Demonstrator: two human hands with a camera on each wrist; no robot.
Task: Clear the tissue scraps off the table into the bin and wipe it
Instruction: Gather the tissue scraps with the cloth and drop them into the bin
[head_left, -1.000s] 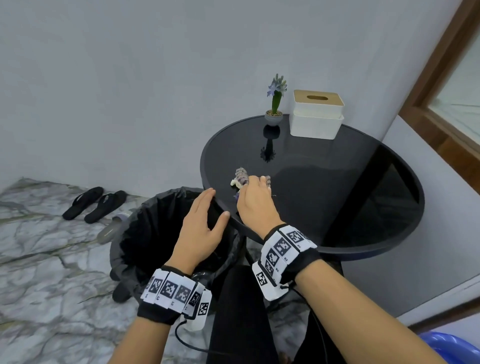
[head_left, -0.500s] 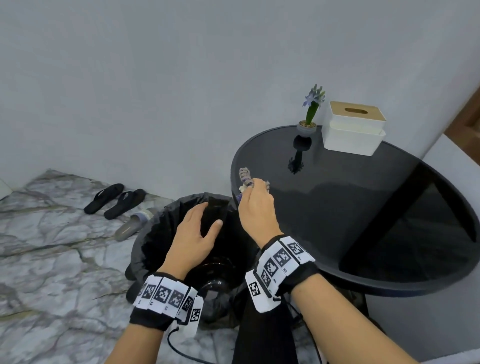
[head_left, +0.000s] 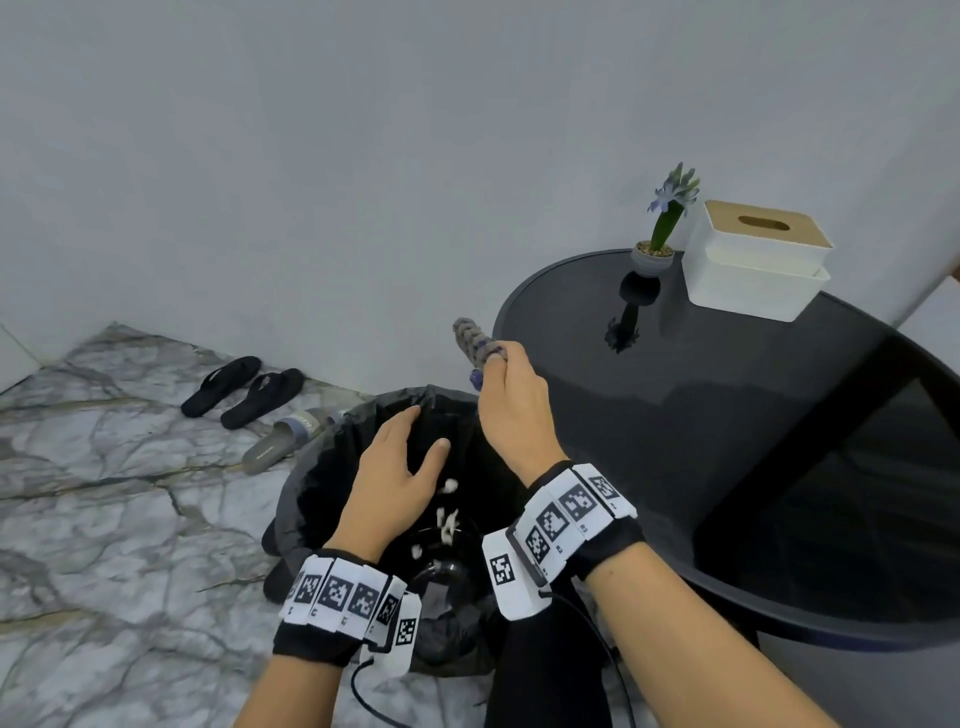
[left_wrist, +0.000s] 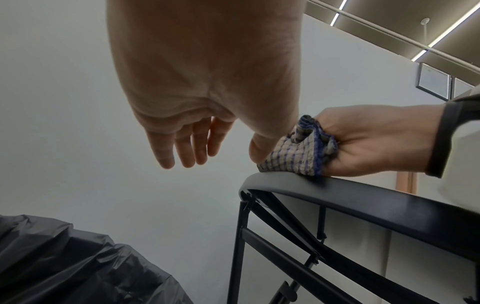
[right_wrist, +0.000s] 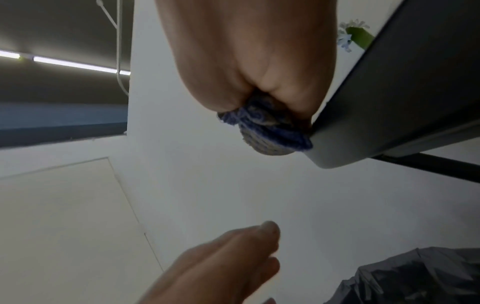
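Centre of head frame, at table (head_left: 727, 415) edge: R hand (head_left: 514, 410) clenched round bunched cloth (head_left: 470, 340). L hand (head_left: 395, 467) relaxed, empty, over bin (head_left: 311, 499). Tissue scraps (head_left: 448, 512) lie inside bin. Cloth looks soft, light, floppy; best kept wadded in fist.

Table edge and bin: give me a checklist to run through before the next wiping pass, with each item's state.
1. Right hand grips the cloth: ok.
2. Cloth at the table edge: ok.
3. Left hand open, over the bin: ok.
4. Tissue scraps in the bin: ok.
5. Visible tabletop free of scraps: ok.
6. Plant and tissue box stand apart from the cloth: ok.
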